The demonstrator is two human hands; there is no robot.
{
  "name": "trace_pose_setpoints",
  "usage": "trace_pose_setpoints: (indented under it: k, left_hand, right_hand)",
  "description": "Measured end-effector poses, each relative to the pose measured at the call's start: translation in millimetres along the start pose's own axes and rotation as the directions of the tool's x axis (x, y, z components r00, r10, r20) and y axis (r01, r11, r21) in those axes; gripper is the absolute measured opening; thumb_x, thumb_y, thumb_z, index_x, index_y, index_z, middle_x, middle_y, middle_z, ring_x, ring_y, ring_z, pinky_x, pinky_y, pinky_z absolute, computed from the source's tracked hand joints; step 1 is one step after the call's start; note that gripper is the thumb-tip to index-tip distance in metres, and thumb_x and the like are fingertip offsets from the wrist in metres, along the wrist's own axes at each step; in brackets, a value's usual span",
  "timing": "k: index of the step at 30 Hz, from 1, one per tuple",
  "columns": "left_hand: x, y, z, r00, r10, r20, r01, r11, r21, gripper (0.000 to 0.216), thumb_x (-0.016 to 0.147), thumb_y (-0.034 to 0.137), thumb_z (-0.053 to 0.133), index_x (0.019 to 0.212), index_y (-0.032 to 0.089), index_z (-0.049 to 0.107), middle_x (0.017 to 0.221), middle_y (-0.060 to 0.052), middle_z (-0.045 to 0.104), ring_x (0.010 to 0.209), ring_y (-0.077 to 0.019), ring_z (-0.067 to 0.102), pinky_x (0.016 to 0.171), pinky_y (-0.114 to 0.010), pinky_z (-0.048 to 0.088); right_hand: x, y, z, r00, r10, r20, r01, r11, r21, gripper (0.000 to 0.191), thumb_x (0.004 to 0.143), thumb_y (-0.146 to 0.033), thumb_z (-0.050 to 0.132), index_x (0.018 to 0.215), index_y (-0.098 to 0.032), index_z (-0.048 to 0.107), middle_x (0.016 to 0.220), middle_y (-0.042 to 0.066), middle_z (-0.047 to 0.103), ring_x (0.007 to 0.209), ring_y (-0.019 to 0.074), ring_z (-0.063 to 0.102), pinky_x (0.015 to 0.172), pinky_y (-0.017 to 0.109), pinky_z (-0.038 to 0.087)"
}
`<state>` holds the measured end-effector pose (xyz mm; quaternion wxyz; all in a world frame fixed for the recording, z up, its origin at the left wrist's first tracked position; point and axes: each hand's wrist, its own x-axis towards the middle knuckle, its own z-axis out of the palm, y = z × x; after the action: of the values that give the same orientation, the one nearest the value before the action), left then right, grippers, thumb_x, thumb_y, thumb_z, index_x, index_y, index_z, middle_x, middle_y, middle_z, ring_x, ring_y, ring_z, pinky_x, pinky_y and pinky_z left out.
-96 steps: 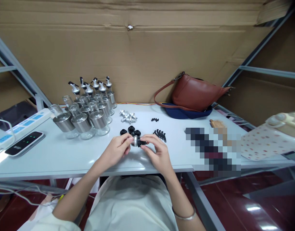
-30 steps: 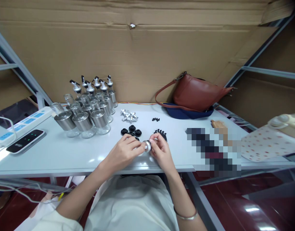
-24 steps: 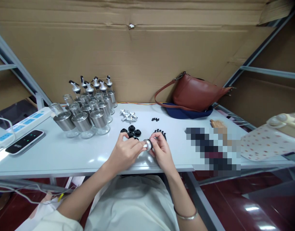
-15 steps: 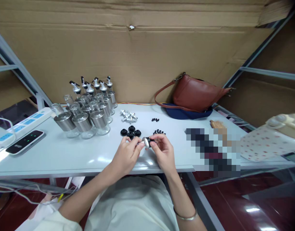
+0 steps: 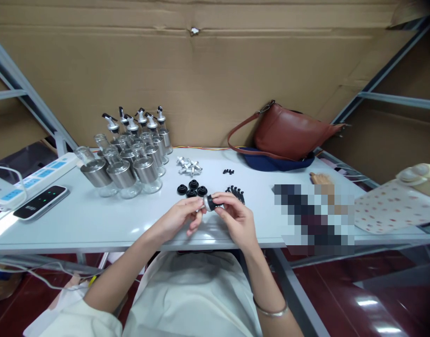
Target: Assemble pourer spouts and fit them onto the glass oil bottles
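So both hands are up front near the edge of the white worktop (image 5: pixel 95 220), meeting on one little silver-and-black spout cap (image 5: pixel 209 202). The left hand (image 5: pixel 181 217) pinches the silver end with its fingers closed on it, and the right hand (image 5: pixel 236 220) has its fingers curled round the black end, so both have a proper hold of it. The cap sits just above the worktop, not resting on it.

Right behind the hands there's a small cluster of black caps (image 5: pixel 192 188), and just beside those on the right a row of thin black pins (image 5: pixel 236 192). Further back are a few tiny black bits (image 5: pixel 228 172) and a pile of silver spouts (image 5: pixel 188 165). Back left is a bunch of glass bottles (image 5: pixel 130 157) with steel sleeves; the rear ones have pourers fitted. A brown bag (image 5: pixel 292 133) lies against the cardboard at the back right, and a power strip (image 5: pixel 35 178) and a black device (image 5: pixel 41 202) sit far left.
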<state>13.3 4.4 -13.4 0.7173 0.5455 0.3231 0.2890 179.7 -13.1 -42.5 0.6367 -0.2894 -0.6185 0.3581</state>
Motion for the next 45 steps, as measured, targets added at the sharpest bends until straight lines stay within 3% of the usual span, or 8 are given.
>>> trace_pose_setpoints:
  k: [6,13,17,21,29,32,37,45]
  left_hand:
    - [-1,-2,6,0.968,0.22,-0.122,-0.139,0.871,0.472,0.029,0.091,0.043,0.04,0.078,0.018,0.047,0.061,0.004,0.056,0.05,-0.008,0.048,0.056,-0.021,0.039]
    - [6,-14,0,0.835,0.542,0.101,-0.191,0.112,0.975,0.026,0.097,0.029,0.034,0.097,0.017,0.058,0.093,-0.005,0.068,0.081,-0.0161,0.059,0.081,-0.032,0.038]
    - [6,-17,-2,0.776,0.592,0.219,-0.202,-0.096,0.975,0.027,0.098,0.026,0.034,0.098,0.017,0.059,0.095,-0.004,0.067,0.082,-0.0142,0.058,0.08,-0.031,0.036]
    - [3,-13,2,0.761,0.626,0.169,-0.18,-0.046,0.983,0.027,0.098,0.028,0.036,0.098,0.018,0.06,0.093,-0.003,0.068,0.077,-0.0139,0.056,0.082,-0.034,0.031]
    - [-3,1,2,0.917,0.344,-0.199,-0.141,0.75,0.646,0.037,0.091,0.043,0.036,0.071,0.017,0.053,0.057,0.002,0.049,0.06,-0.0135,0.044,0.065,-0.028,0.034]
    - [-4,5,-3,0.948,0.256,-0.187,-0.149,0.881,0.45,0.04,0.091,0.047,0.033,0.065,0.018,0.044,0.055,0.004,0.041,0.053,-0.0107,0.04,0.06,-0.026,0.033]
    - [-13,17,-8,0.927,0.316,-0.201,-0.112,0.745,0.658,0.033,0.091,0.042,0.04,0.073,0.017,0.051,0.07,0.001,0.052,0.069,-0.0127,0.049,0.069,-0.025,0.037]
    - [3,46,-42,0.871,0.424,-0.249,0.177,0.202,0.963,0.029,0.094,0.034,0.037,0.091,0.017,0.06,0.096,-0.007,0.062,0.085,-0.0205,0.059,0.078,-0.032,0.042]
  right_hand:
    - [1,2,1,0.978,0.146,-0.146,-0.17,0.971,-0.168,0.012,0.08,-0.024,0.063,0.09,-0.023,0.07,0.082,0.001,0.066,0.077,0.0151,0.058,0.072,0.027,0.044]
    - [3,5,3,0.913,0.363,-0.187,-0.394,0.905,-0.162,0.023,0.085,-0.04,0.054,0.074,-0.019,0.053,0.06,-0.003,0.053,0.057,0.011,0.046,0.055,0.023,0.037]
    - [2,9,3,0.856,0.489,-0.167,-0.501,0.864,-0.04,0.03,0.083,-0.048,0.053,0.071,-0.022,0.043,0.049,-0.009,0.034,0.044,0.0084,0.029,0.042,0.021,0.022]
    - [3,8,3,0.885,0.433,-0.169,-0.444,0.896,-0.03,0.031,0.084,-0.048,0.052,0.071,-0.022,0.042,0.051,-0.008,0.034,0.045,0.0086,0.03,0.042,0.021,0.023]
    - [-1,5,4,0.998,0.037,-0.055,-0.047,0.98,-0.194,0.009,0.088,-0.026,0.051,0.095,-0.023,0.056,0.092,0.003,0.061,0.087,0.0155,0.058,0.078,0.029,0.046]
    - [-2,8,4,0.999,0.015,-0.045,-0.022,0.985,-0.171,0.014,0.084,-0.022,0.057,0.098,-0.023,0.057,0.1,0.005,0.062,0.096,0.0178,0.057,0.082,0.031,0.046]
    - [0,5,4,0.997,0.079,-0.024,-0.083,0.974,-0.21,0.011,0.081,-0.023,0.062,0.092,-0.022,0.06,0.091,0.004,0.063,0.083,0.0167,0.056,0.079,0.032,0.046]
    - [2,2,4,0.992,0.118,-0.033,-0.122,0.94,-0.317,0.011,0.083,-0.024,0.058,0.093,-0.021,0.063,0.086,0.003,0.057,0.078,0.015,0.053,0.076,0.03,0.044]
